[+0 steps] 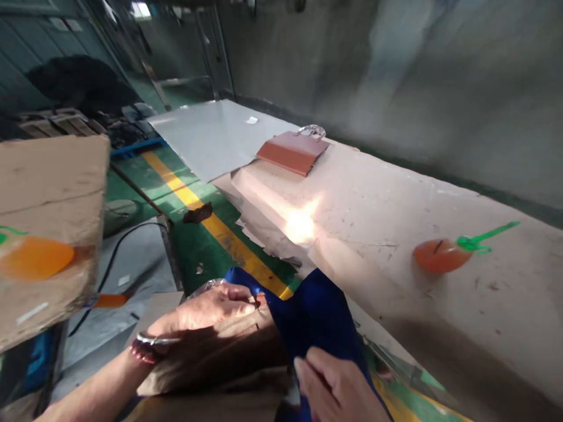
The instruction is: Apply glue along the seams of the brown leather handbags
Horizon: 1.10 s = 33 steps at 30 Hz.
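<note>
Right hand [336, 384]: it is sitting at the very bottom, closest of all; its thumb is pressing down on the low end of the blue cloth [316, 316], so it is pinching the cloth; part of the hand is running off the edge

Blue cloth: it is lying between the two hands; it is stretching up and to the left, from the right hand to the fingertips of the left hand [206, 316]; it is hanging over the brown card [211, 357]

Left hand: it is resting on the brown card with its fingers close together; its fingertips are touching the top corner of the cloth; I cannot tell if they are pinching it or only pushing on it

Bracelet [152, 343]: it is shining round the left wrist

Floor [193, 246]: it is showing green past the hands; a yellow stripe [220, 230] is running across it

Box [48, 193]: it is standing at the left, brown and blurry

Table [396, 193]: it is wearing pale brown paper; a bright patch of light is glowing on it

Orange thing [440, 255]: it is lying on the table at the right, well apart from both hands; a green handle is sticking out of it

Red-brown bag [292, 152]: it is lying farther along the table

Grey sheet [211, 138]: it is lying just beside the bag, farthest away
</note>
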Motion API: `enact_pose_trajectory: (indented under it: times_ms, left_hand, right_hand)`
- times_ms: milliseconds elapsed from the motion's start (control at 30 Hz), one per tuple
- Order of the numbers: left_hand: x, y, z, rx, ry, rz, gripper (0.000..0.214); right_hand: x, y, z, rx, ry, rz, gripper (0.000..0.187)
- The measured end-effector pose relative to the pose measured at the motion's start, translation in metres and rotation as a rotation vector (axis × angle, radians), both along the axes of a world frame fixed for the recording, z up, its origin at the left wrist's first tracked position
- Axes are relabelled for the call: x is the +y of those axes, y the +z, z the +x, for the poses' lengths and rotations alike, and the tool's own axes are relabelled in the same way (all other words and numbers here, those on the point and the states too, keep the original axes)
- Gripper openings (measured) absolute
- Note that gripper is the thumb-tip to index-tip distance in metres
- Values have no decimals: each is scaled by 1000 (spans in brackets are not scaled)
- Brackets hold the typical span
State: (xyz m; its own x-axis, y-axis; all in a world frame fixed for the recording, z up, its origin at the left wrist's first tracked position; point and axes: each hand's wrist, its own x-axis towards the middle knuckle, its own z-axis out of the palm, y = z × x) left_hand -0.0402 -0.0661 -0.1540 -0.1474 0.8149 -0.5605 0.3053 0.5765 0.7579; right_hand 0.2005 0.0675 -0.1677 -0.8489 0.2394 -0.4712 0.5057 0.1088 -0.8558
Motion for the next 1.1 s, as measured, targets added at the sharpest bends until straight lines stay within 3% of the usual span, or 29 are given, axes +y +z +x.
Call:
enact_pose_trajectory:
  times_ms: [67,133,267,367,467,533,633,700,767,867,1000,1100]
  left_hand:
    - [3,0,-1,-18,11,15,52]
    - [5,3,-3,27,3,33,44]
    - [2,1,-2,299,-133,107,36]
    - [-3,-12,3,566,-198,145,33]
    - [-8,-23,9,692,0,-3,32]
    - [-12,-27,10,600,106,-46,33]
    - [-22,-24,8,364,70,50,41]
    - [-29,-18,6,255,38,172,49]
    - [-31,-11,3,143,103,176,56]
    - [-24,-5,1,-3,190,-77,51]
    - [-16,-9,3,117,207,-331,59]
    - [-21,-19,9,300,217,-327,44]
  right_hand:
    - [3,-11,-9,107,-32,290,43]
    - [0,-24,-20,209,15,446,36]
    - [-16,-42,-37,192,153,542,24]
    - [-23,-37,-47,145,155,584,17]
    - [-28,-22,-64,18,163,370,12]
    - [-35,-11,-76,-13,139,135,8]
    - [-50,1,-91,62,133,-75,7]
    - [-58,4,-95,150,169,-100,15]
    - [-60,3,-96,209,248,-59,21]
    - [-53,3,-97,220,417,-48,33]
    - [-43,3,-97,227,552,-124,52]
    - [-37,-4,-89,214,516,-135,54]
